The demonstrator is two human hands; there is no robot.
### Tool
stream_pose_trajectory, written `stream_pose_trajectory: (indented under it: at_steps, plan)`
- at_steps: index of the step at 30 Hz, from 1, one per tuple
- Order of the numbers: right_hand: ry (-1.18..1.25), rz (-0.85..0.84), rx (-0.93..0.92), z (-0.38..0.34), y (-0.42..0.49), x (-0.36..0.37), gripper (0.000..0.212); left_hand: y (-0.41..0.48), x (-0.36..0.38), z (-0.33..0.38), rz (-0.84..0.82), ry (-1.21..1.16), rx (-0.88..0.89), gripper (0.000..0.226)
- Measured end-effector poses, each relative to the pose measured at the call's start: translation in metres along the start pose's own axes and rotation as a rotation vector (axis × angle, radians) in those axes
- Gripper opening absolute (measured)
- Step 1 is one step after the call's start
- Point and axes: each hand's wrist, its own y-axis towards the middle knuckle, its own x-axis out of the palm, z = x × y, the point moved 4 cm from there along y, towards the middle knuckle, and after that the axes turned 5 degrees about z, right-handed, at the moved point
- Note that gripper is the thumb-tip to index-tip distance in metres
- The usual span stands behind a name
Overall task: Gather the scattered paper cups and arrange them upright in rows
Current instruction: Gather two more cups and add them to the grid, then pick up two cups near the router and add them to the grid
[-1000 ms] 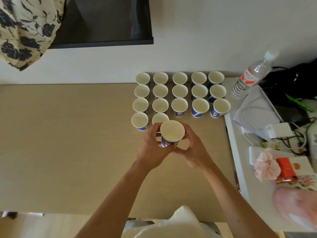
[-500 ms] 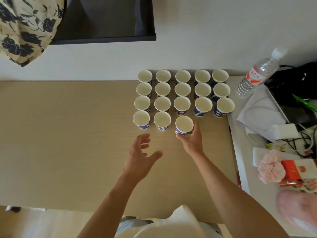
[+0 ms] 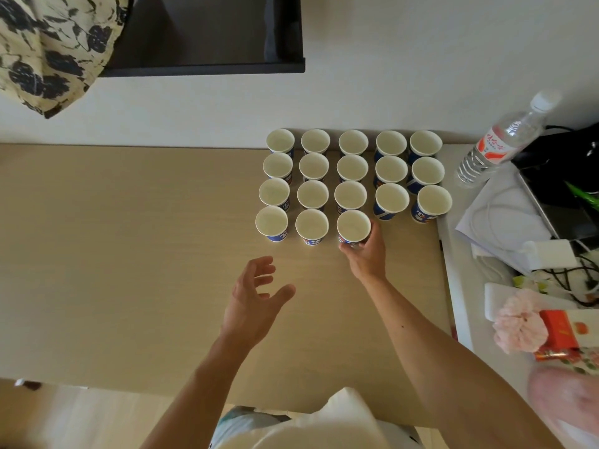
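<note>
Several blue-and-white paper cups stand upright in rows at the back right of the tan table; the far corner cup sits by the wall. The nearest row holds three cups: one at the left, one in the middle and a third cup. My right hand grips that third cup from the near side as it stands on the table. My left hand hovers over the table nearer to me, fingers spread, holding nothing.
A clear water bottle lies on the white side table to the right, with papers, cables, a pink flower and a red packet. A dark screen and patterned cloth are at the back.
One second ago both hands held the cup nearer to me. My right hand has since set it down as third in the nearest row, and my left hand has let go and drawn back.
</note>
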Motion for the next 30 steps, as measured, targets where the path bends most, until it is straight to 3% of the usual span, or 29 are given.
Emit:
stream_pose_trajectory:
  at_steps: [8,14,19,23,30]
  plan:
    - [0.022,0.007,0.055,0.003,-0.010,-0.006,0.076,0.001,-0.006,-0.007,0.006,-0.014,-0.007,0.054]
    - [0.060,0.164,0.142,0.012,-0.067,-0.017,0.067,-0.006,-0.020,-0.007,0.057,-0.089,-0.035,0.054]
    - [0.128,0.156,0.163,-0.008,-0.110,0.001,0.054,-0.016,-0.048,-0.007,0.102,-0.178,-0.040,0.052]
    - [0.144,0.017,0.125,-0.051,-0.135,0.039,0.049,-0.026,-0.092,-0.012,0.159,-0.258,-0.016,0.049]
    - [0.134,-0.383,0.073,-0.147,-0.203,0.136,0.048,-0.062,-0.205,-0.046,0.312,-0.392,0.034,0.042]
